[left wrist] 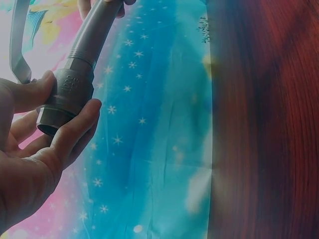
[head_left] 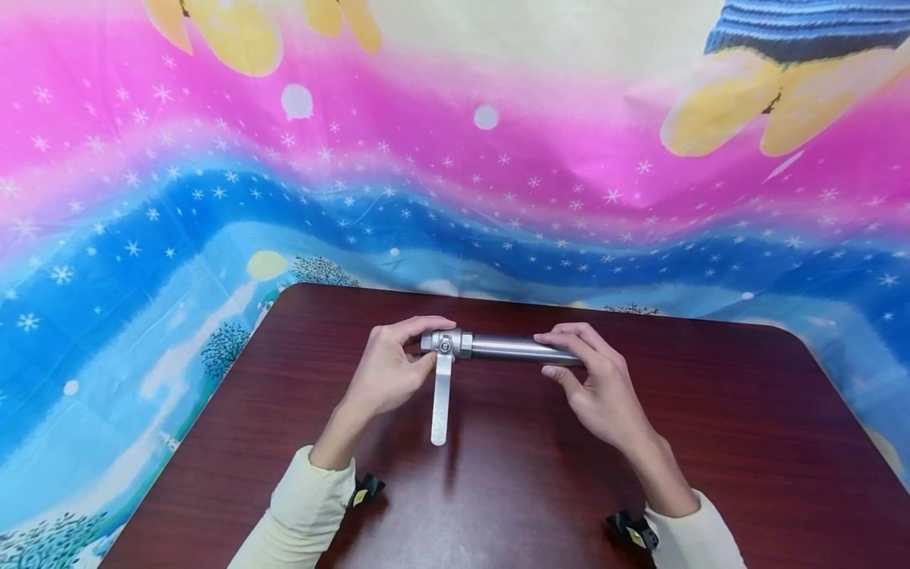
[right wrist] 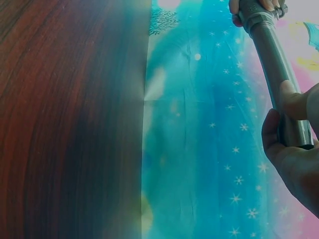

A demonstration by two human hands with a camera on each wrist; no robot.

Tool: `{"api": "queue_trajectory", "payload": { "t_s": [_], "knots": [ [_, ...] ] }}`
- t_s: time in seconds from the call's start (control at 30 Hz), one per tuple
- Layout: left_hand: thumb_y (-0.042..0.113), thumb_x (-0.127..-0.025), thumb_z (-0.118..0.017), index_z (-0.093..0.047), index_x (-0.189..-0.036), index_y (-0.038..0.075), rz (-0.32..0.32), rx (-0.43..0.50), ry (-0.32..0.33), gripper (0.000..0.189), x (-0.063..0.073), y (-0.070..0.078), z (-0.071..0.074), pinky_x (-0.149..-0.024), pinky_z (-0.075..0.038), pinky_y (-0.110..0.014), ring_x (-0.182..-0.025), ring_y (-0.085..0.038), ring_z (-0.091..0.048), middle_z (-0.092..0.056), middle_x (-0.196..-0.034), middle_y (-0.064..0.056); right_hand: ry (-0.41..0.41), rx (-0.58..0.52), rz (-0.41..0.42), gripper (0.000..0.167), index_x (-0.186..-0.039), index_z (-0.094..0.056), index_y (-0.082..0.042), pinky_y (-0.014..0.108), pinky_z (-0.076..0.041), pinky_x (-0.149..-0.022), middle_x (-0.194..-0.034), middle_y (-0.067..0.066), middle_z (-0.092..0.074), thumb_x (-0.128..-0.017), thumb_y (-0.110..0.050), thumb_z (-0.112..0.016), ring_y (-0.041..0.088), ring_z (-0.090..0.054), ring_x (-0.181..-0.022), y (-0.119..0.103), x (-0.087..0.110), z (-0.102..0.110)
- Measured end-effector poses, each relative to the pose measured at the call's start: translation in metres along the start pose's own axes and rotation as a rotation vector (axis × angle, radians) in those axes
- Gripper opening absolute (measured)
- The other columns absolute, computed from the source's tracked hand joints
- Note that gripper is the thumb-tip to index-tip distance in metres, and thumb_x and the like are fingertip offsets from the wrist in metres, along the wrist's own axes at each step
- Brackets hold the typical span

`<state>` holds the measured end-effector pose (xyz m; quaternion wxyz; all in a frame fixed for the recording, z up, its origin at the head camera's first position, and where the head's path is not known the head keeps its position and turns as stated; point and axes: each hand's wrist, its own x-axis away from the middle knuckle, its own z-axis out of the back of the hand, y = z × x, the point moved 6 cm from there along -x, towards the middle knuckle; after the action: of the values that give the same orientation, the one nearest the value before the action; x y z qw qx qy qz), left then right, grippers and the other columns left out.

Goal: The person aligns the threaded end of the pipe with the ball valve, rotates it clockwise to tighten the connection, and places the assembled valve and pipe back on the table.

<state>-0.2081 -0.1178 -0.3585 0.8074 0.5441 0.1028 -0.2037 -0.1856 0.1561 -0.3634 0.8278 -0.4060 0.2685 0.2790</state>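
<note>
Together, two bare hands hold a metal ball valve and its pipe level above a dark wooden table (head_left: 498,506), a snowflake-printed cloth (head_left: 426,182) beyond them. The left hand (head_left: 387,370) grips the valve (head_left: 446,341) between thumb and fingers, while the right hand (head_left: 600,383) holds the far end of the smooth pipe (head_left: 501,347), its thumb on the near side. Between the hands, pipe and valve meet at a hex collar (head_left: 465,344) (how firmly they are joined cannot be told). From the valve, just beside the left thumb, a flat lever (head_left: 441,403) points back toward the person. The likeliest mishap is a slip: the polished pipe could slide or roll from the right fingers, leaving its weight to tilt the valve in the left. A loose joint could also let the parts separate, and a twist could knock the lever against the left thumb.
</note>
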Motion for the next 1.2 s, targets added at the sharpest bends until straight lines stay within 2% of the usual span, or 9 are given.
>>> {"api": "queue_trajectory", "payload": {
  "t_s": [0.17,0.33,0.5,0.6,0.7,0.83,0.93,1.07,1.2],
  "knots": [
    [-0.017,-0.084,-0.069,-0.079,-0.124,0.008,0.002,0.004,0.000,0.048,-0.0002,-0.0005,0.0004,-0.071,-0.057,-0.022,-0.083,-0.013,-0.065,-0.080,-0.110,-0.013,-0.010,0.002,-0.006,0.053,-0.129,-0.077,-0.011,0.017,-0.042,-0.075,-0.121,0.004,-0.070,-0.081,0.012,-0.084,0.012,-0.061,-0.102,0.0010,0.0006,-0.0008],
    [-0.017,-0.084,-0.068,-0.078,-0.124,0.006,0.009,0.011,-0.003,0.047,-0.0002,-0.0011,0.0005,-0.073,-0.058,-0.022,-0.084,-0.010,-0.064,-0.080,-0.112,-0.013,-0.023,0.009,-0.012,0.052,-0.131,-0.077,-0.013,0.015,-0.043,-0.079,-0.121,0.004,-0.071,-0.085,0.010,-0.082,0.012,-0.061,-0.102,0.0017,0.0011,-0.0010],
    [-0.017,-0.084,-0.069,-0.078,-0.125,0.004,0.005,0.005,-0.005,0.047,0.0002,-0.0004,0.0009,-0.070,-0.056,-0.022,-0.083,-0.018,-0.065,-0.080,-0.112,-0.013,-0.051,0.018,-0.007,0.050,-0.133,-0.075,-0.012,0.016,-0.042,-0.076,-0.121,0.004,-0.071,-0.087,0.009,-0.080,0.010,-0.059,-0.099,0.0021,0.0012,-0.0016],
    [-0.017,-0.084,-0.069,-0.078,-0.125,0.004,0.007,0.003,-0.006,0.046,0.0003,-0.0001,0.0010,-0.069,-0.055,-0.022,-0.084,-0.021,-0.066,-0.080,-0.113,-0.013,-0.090,0.023,-0.012,0.051,-0.136,-0.073,-0.012,0.015,-0.041,-0.077,-0.127,0.005,-0.068,-0.090,0.007,-0.079,0.010,-0.057,-0.102,0.0027,0.0015,-0.0035],
    [-0.017,-0.084,-0.068,-0.078,-0.125,0.004,0.015,0.004,-0.011,0.047,0.0001,-0.0004,0.0006,-0.071,-0.056,-0.022,-0.085,-0.022,-0.067,-0.079,-0.114,-0.013,-0.129,0.031,-0.027,0.055,-0.141,-0.069,-0.013,0.013,-0.040,-0.090,-0.138,0.009,-0.062,-0.090,0.005,-0.079,0.019,-0.058,-0.117,0.0034,0.0027,-0.0059],
    [-0.017,-0.084,-0.068,-0.078,-0.126,0.004,0.021,0.003,-0.014,0.047,0.0000,-0.0008,0.0007,-0.070,-0.056,-0.022,-0.085,-0.023,-0.067,-0.079,-0.114,-0.013,-0.147,0.029,-0.049,0.062,-0.143,-0.066,-0.013,0.013,-0.035,-0.105,-0.149,0.017,-0.050,-0.087,0.010,-0.080,0.034,-0.050,-0.134,0.0032,0.0039,-0.0075],
    [-0.017,-0.085,-0.068,-0.078,-0.125,0.005,0.018,0.004,-0.011,0.047,-0.0001,-0.0010,0.0008,-0.069,-0.055,-0.022,-0.084,-0.020,-0.066,-0.079,-0.113,-0.013,-0.138,0.029,-0.061,0.064,-0.141,-0.068,-0.016,0.014,-0.039,-0.097,-0.146,0.017,-0.048,-0.086,0.017,-0.077,0.028,-0.047,-0.131,0.0025,0.0039,-0.0068],
    [-0.017,-0.084,-0.069,-0.078,-0.125,0.006,0.015,0.007,-0.009,0.047,-0.0001,-0.0011,0.0007,-0.068,-0.055,-0.022,-0.082,-0.018,-0.065,-0.079,-0.111,-0.014,-0.101,0.041,-0.039,0.060,-0.132,-0.074,-0.018,0.016,-0.040,-0.086,-0.134,0.013,-0.055,-0.085,0.020,-0.076,0.016,-0.049,-0.120,0.0007,0.0024,-0.0045],
    [-0.017,-0.085,-0.069,-0.079,-0.124,0.006,0.015,0.009,-0.012,0.047,0.0000,-0.0010,0.0005,-0.067,-0.056,-0.024,-0.081,-0.017,-0.065,-0.080,-0.110,-0.015,-0.069,0.041,0.003,0.056,-0.124,-0.077,-0.018,0.016,-0.042,-0.086,-0.125,0.008,-0.060,-0.082,0.019,-0.079,0.013,-0.054,-0.111,-0.0009,0.0009,-0.0024]
  ]
}}
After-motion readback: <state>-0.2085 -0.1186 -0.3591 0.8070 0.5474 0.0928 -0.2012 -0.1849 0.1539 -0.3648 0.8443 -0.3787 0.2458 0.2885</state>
